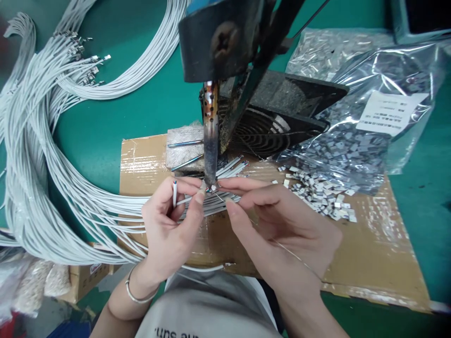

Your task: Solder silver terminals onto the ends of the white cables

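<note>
Fingertips of the left hand [174,211] pinch a tiny cable end [208,190] directly beneath the soldering iron [211,136], while the right hand [278,220] pinches a thin wire [291,252] slanting toward it. Good work here likely wants a steady grip, brief contact, and skin kept off hot metal. Beyond lie white cables [24,178], cardboard [373,253] and, rightward, small loose parts [333,199], over the green counter [105,122].

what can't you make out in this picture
All in the head view:
Small piece under the soldering iron: tiny, and partly covered by the left hand and right hand.
Label on the plastic bag: print too small and blurred.
Dark box, upper right: cut off by the picture's edges.
Shirt: lettering cut off by the bottom edge.
</note>
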The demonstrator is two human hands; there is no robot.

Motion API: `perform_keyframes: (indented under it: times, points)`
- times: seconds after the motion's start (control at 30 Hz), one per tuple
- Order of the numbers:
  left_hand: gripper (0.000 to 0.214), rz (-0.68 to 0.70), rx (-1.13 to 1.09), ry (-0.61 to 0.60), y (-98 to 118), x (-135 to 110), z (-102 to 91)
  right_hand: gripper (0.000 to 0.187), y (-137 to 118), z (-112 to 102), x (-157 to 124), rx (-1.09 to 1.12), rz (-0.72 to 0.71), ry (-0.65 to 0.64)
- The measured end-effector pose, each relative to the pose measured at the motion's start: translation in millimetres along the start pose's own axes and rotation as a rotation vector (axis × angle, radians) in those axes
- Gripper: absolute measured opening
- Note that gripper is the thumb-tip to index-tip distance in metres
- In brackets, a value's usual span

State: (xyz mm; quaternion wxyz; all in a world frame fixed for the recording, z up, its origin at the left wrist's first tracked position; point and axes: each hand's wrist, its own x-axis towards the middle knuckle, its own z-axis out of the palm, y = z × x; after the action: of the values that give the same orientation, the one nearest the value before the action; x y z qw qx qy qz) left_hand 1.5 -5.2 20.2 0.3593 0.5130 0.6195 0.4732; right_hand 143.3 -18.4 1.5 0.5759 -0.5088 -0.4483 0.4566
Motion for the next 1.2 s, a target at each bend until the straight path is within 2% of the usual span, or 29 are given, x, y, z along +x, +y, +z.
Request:
perform_keyframes:
  times: [0.4,1.2]
  points:
    - [0.014,0.003,-0.025,-0.019,-1.9,0.6,-0.9,0.023,4.4,-3.7,1.7,-0.024,-0.052,-0.056]
    - [0.015,0.022,-0.048,-0.044,-2.5,-0.4,-3.8,0.021,5.3,-2.5,2.3,-0.028,-0.052,-0.040]
